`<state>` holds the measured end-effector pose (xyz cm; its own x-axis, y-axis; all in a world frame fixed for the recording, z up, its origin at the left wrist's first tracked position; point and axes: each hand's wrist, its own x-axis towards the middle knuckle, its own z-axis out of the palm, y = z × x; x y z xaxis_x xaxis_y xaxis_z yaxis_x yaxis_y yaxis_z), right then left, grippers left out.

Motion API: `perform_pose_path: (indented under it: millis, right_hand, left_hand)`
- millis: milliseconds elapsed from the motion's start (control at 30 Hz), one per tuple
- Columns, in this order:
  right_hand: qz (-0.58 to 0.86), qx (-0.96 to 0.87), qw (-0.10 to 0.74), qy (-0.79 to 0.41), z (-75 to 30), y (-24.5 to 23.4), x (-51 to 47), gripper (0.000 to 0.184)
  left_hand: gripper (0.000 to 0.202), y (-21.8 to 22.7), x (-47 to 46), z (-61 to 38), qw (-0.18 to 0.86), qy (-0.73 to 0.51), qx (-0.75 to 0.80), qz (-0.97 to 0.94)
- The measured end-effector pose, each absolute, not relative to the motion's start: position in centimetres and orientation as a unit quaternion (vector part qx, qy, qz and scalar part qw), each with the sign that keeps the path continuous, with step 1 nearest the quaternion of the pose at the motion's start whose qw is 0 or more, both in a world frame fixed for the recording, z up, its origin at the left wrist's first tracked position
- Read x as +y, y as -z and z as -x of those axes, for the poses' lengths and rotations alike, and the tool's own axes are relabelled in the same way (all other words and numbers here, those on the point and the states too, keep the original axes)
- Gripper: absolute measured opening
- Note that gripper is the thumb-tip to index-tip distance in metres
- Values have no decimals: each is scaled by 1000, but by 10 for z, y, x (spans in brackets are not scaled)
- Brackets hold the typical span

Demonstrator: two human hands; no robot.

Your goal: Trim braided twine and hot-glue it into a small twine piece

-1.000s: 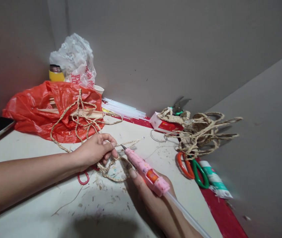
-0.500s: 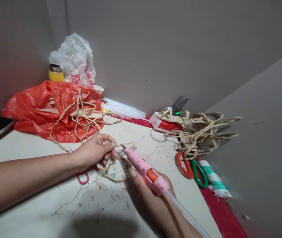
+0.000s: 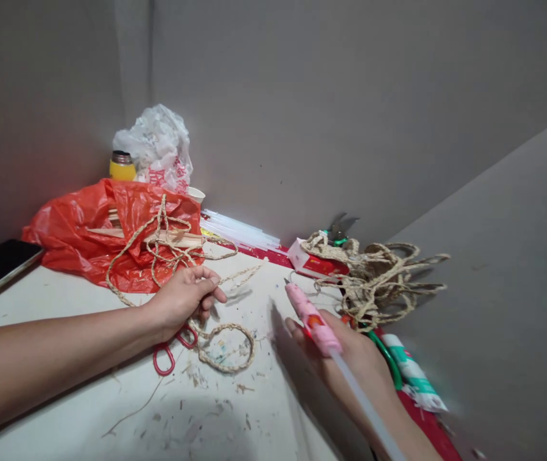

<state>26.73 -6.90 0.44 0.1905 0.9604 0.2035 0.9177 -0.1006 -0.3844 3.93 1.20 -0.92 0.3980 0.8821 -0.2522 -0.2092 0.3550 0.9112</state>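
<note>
Mid-frame, our left hand [image 3: 189, 294] pinched braided cord [image 3: 242, 276], braiding done, joining seemingly left; our right hand [image 3: 353, 358] gripped a glue gun [image 3: 308, 314].

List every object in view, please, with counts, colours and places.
glue gun: one, pink, right
cord: count unclear, tan, left
scissors: one, red, left
bag: one, red, left
sack: one, whitish, back
slats: several, pale, left
phone: one, black, left
bottle: one, yellow, back
cup: one, white, back
glue sticks: many, whitish, back
box: one, red-white, right
cutters: one, green-handled, right
bundle: one, tan, right
tube: one, white-green, right
handle: one, green, right
table: one, white, beneath
scraps: many, brown, table
left hand: one, bare, left
right hand: one, bare, right
</note>
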Motion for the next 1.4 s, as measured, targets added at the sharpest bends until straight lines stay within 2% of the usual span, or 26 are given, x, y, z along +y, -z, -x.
perform_pose_path:
  millis: [67,133,333,433,500,600,700,933,1400]
  right_hand:
    - [760,-645,83,-16,-278,0,-60,26]
    - [761,-649,16,-5,-284,2,-54,23]
    - [749,-662,13,-39,-292,6,-49,27]
    - [757,-647,70,-51,-297,3,-49,33]
    - [744,-639,180,-83,-295,0,-50,31]
    - [657,-592,387,-260,-281,-3,-57,30]
    - [588,-504,477,-416,-259,0,-64,32]
    - [529,-435,532,-498,-236,9,-72,29]
    - [504,-405,542,-537,-231,6,-77,26]
  left_hand:
    - [17,9,12,-39,722,-389,389,-420]
    - [17,8,11,-39,725,-394,381,-417]
    - [19,-1,5,-39,742,-385,369,-407]
    - [21,-3,0,-40,745,-382,360,-413]
    - [22,-1,-4,-41,746,-377,351,-423]
    - [23,1,-10,-42,753,-368,335,-430]
    - [23,1,-17,-44,761,-361,324,-430]
    - [24,-3,-27,-48,759,-343,323,-449]
    - [27,-5,-30,-49,752,-328,323,-471]
